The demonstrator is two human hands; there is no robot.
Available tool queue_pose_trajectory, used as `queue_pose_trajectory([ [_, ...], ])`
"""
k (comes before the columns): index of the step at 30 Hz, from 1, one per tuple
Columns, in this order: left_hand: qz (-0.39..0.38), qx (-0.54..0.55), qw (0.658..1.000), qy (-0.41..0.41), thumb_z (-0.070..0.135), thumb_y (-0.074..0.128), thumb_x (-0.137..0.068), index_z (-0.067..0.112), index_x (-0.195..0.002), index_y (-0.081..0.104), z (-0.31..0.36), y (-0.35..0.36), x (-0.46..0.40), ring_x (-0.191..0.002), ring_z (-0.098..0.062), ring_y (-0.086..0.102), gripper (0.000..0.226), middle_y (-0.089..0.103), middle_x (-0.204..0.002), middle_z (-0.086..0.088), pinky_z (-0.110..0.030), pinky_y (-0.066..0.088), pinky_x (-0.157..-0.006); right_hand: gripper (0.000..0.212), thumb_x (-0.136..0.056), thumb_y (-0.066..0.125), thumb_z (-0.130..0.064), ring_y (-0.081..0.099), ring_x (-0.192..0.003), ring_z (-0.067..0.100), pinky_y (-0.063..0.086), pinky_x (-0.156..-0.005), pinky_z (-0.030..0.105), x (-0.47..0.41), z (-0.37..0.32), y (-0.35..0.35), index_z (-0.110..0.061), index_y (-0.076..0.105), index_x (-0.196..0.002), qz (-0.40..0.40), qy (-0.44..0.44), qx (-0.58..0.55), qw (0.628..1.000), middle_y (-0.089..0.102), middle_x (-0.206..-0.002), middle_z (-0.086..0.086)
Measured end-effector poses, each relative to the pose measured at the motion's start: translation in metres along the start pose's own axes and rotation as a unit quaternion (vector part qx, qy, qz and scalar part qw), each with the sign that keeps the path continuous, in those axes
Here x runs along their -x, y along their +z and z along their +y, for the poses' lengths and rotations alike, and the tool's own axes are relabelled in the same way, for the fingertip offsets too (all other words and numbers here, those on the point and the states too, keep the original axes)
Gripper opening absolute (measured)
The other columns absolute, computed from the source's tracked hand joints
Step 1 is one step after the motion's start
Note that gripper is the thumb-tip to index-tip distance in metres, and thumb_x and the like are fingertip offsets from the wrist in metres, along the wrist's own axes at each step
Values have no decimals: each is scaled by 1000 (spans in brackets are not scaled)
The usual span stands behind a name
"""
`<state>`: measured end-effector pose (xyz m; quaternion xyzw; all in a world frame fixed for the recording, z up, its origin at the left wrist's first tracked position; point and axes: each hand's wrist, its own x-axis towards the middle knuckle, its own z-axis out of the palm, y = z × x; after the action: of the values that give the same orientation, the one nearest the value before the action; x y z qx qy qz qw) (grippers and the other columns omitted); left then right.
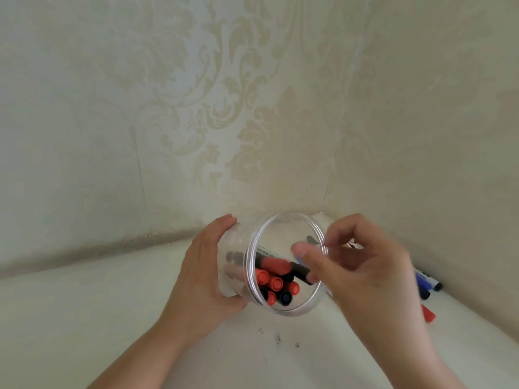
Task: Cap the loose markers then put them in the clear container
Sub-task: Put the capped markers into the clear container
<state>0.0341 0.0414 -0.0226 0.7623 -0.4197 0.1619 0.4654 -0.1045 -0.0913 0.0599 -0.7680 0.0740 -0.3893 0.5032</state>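
Left hand (205, 270) grips my clear container (283, 265) tilted toward me so right-hand fingers (302, 252), pinching a black marker (299, 272), feed it in.

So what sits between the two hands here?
In the head view, the clear container, tilted, with capped markers inside; left hand grips it, right hand at its mouth.

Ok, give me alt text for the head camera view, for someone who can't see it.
A person's left hand holds a tilted clear container of red and black capped markers, while the right hand hovers at its open mouth. A few more markers lie on the white table to the right.
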Motion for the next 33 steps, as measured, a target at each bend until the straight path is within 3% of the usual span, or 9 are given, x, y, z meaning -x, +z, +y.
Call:
queue_pose_trajectory([
  [3, 3, 13, 1000, -26, 40, 83, -47, 62, -125, 12, -5, 0, 0, -126, 12, 27, 108, 19, -132, 45, -9, 26, -99, 15, -68, 68, -39, 59, -51, 9, 41, -49, 14, -2, 7, -4, -27, 60, -67, 10, -15, 17, 1000, 64, -62, -2],
  [6, 9, 52, 996, -69, 33, 88, -44, 45, -132, 24, -14, 0, -2, -127, 0, 36, 110, 32, -138, 25, -27, 35, -105, 15, -85, 60, -21, 52, -52, 3, 39, -49, 9, -17, 33, -30, -30, 58, -73, 105, -5, 88, 991, 61, -62, -5],
  [8, 10, 67, 994, -88, 28, 91, -44, 41, -132, 28, -13, -1, -4, -127, -7, 41, 108, 38, -139, 13, -38, 39, -103, 11, -88, 56, -20, 52, -58, 2, 36, -49, 10, -23, 59, -43, -29, 60, -84, 59, 37, 223, 972, 61, -69, -9],
  [12, 18, 23, 995, -93, 13, 88, -52, 58, -121, 13, -5, -4, -1, -129, -8, 33, 112, 31, -143, 12, -26, 33, -100, 26, -87, 56, -33, 51, -90, 10, 37, -74, 19, -19, 100, -32, -23, 60, -112, -94, 31, 393, 914, 59, -101, -5],
  [16, 22, 16, 996, -89, 8, 87, -52, 71, -110, 8, 0, -7, 2, -131, -10, 33, 116, 30, -144, 10, -27, 32, -100, 44, -90, 43, -50, 46, -110, 19, 41, -90, 28, -20, 107, -9, -18, 53, -119, -120, 3, 514, 849, 54, -115, 2],
  [22, 12, 17, 995, -99, 7, 88, -52, 59, -125, 15, -1, -7, 3, -130, -11, 33, 115, 31, -144, 9, -28, 32, -100, 34, -97, 33, -38, 53, -103, 22, 41, -70, 29, -11, 103, 7, -12, 44, -117, -154, 15, 571, 806, 51, -115, 6],
  [24, -6, 40, 993, -114, 9, 89, -50, 43, -135, 22, -9, -4, 0, -129, -10, 35, 113, 33, -142, 12, -31, 33, -102, 23, -95, 36, -28, 57, -98, 23, 37, -62, 28, -6, 100, 11, -12, 44, -108, -170, 34, 562, 809, 53, -111, 5],
  [28, 10, 117, 985, -128, 26, 93, -34, 36, -132, 34, -15, -3, -6, -121, -12, 48, 114, 47, -131, 13, -47, 42, -100, 10, -90, 41, -24, 59, -85, 23, 35, -59, 28, -4, 84, 8, -14, 40, -92, -185, 68, 530, 825, 52, -87, 2],
  [33, 23, 89, 991, -98, 25, 89, -39, 41, -133, 27, -14, -3, -2, -124, -8, 43, 113, 39, -135, 16, -41, 39, -103, 21, -87, 50, -25, 38, -49, 14, 31, -45, 21, -9, 47, -17, -15, 43, -70, 49, 69, 166, 983, 44, -59, -1],
])
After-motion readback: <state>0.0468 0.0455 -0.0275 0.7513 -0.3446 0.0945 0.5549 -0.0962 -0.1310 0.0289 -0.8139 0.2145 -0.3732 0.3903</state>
